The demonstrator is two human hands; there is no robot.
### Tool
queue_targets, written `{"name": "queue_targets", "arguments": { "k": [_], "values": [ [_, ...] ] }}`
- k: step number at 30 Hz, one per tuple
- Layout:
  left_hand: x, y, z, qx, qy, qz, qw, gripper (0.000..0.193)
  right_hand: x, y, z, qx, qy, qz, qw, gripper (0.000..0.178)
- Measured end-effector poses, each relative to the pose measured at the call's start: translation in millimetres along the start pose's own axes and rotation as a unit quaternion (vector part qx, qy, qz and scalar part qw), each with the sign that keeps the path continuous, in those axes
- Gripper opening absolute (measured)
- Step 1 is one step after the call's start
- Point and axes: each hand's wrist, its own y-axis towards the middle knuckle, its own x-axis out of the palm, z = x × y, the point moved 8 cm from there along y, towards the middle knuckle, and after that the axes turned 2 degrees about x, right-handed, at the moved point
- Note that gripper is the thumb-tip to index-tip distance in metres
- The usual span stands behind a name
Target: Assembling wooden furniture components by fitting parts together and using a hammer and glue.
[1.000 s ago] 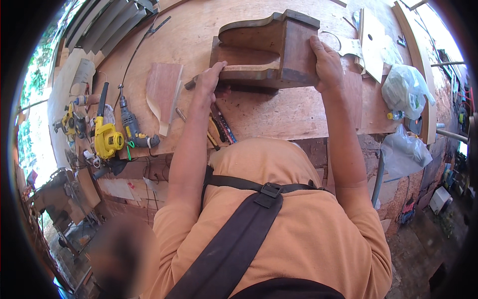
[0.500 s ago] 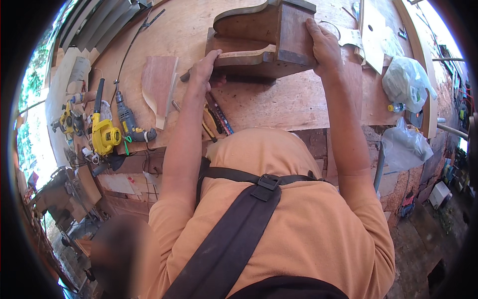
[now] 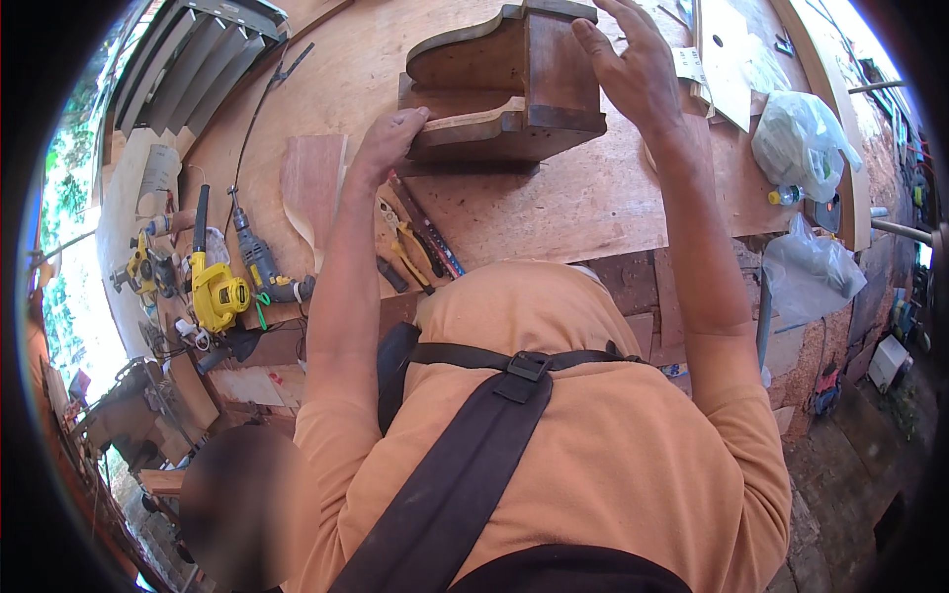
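Body joined, one edge bare

We see the wooden piece [image 3: 494, 87] at the far middle of the counter [image 3: 583, 203], where it seems to rest, though we cannot tell whether the hands bear any of its weight. Its main parts look joined: a broad end panel [image 3: 561, 74] stands at the right, a curved side [image 3: 465, 59] runs along the far edge, and a rail [image 3: 465, 127] runs along the near one.

Our left hand [image 3: 388, 146] looks closed on the left end of that rail, with its lower fingers hidden. Our right hand [image 3: 643, 74] is spread, thumb and fingers apart, beside the end panel; we cannot tell whether the thumb touches it.

As far as we can judge, the assembling is well along, since no open joint shows from here. The surface work seems less even: most faces are dark brown, while the top of the rail is pale, so that strip may be what is left. We cannot see the underside.

A loose panel [image 3: 314, 173] with a curved edge lies apart, left of our forearm, joined to nothing. Further left, the drill [image 3: 259, 257] and the yellow blower [image 3: 217, 296] lie out of both hands.
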Motion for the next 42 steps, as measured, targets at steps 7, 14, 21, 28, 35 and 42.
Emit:
{"name": "queue_targets", "arguments": {
  "k": [7,14,21,28,35,42],
  "values": [
    [9.9,-7.8,2.3,0.019,-0.144,-0.075,0.986,0.038,53.5,16.0,48.1,0.033,0.052,-0.058,0.996,0.044],
    [23.8,10.1,38.5,-0.005,-0.031,-0.155,0.987,0.041,55.8,13.2,56.8,0.021,0.078,-0.049,0.996,0.044],
    [20.8,36.9,22.8,-0.009,0.022,-0.147,0.989,0.064,58.0,9.0,51.6,0.057,0.148,-0.037,0.987,0.039],
    [4.1,41.9,17.5,-0.008,0.032,-0.067,0.997,0.046,60.5,8.0,56.2,0.055,0.155,-0.029,0.986,0.036],
    [-10.8,41.7,43.4,0.192,0.134,-0.063,0.970,0.029,61.8,9.7,54.6,0.072,0.166,-0.043,0.983,0.037],
    [-81.6,-21.9,99.2,0.194,0.277,0.071,0.938,0.020,60.5,8.4,59.1,0.067,0.146,-0.043,0.986,0.034]
  ]
}}
